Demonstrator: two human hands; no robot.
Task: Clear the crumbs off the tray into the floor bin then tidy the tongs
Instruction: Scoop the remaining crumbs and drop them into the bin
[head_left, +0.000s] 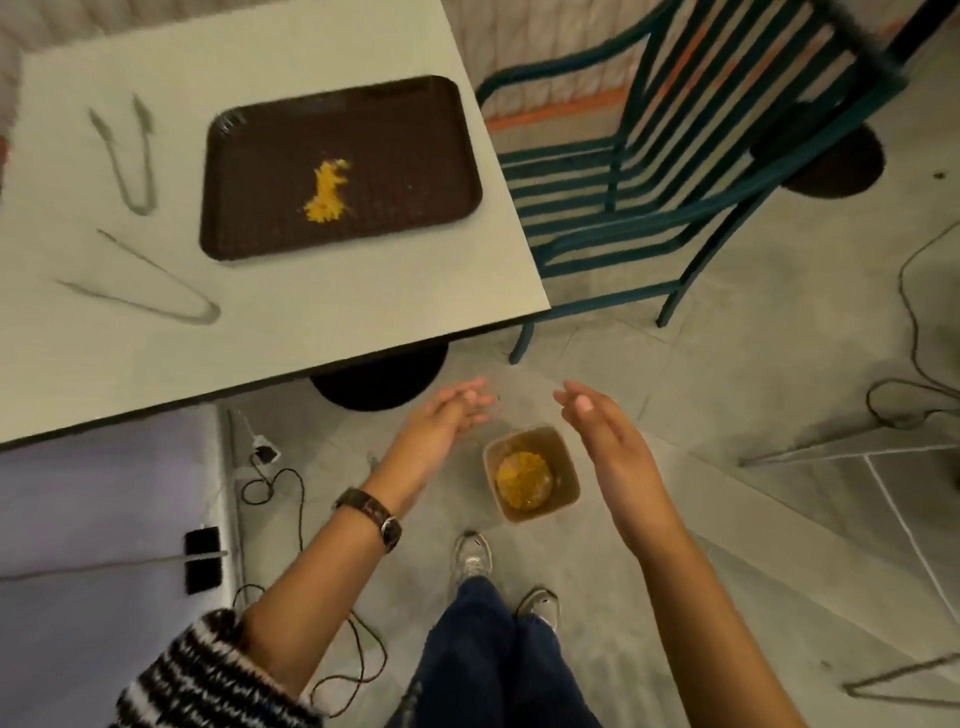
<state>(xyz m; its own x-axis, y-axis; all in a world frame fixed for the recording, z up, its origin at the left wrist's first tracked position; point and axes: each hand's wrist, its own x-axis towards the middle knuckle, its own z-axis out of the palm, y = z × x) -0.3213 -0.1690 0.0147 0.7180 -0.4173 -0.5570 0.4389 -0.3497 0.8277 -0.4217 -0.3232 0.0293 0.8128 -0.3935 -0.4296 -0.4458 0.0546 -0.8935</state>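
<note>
crumbs (326, 191), yellow and loose, lie in a small heap near the middle of the dark brown tray (410, 150), which sits flat on the pale table (322, 317) close to its right-hand corner. more of the same yellow crumbs (522, 475) fill the bottom of the floor bin (567, 467), a small tan container with rounded corners that stands on the grey floor below the table edge, just ahead of the person's shoes (471, 557)

two pairs of metal tongs lie on the table to the left of the tray, touching neither it nor each other: the far tongs (140, 208) with their tips pointing away from the person, and the near tongs (205, 314) with their tips pointing left

both hands hover over the floor on either side of the bin and hold nothing. the left hand (447, 421), with a wristwatch (371, 515) and a striped sleeve (208, 675) pushed up the forearm, has its fingers stretched out straight, the tips blurred. the right hand (608, 434) is spread and relaxed, palm turned inward, above the bin's right side

a green metal chair (675, 182) stands to the right of the table, and dark cables (291, 499) trail across the floor near the table's black base (379, 379)
</note>
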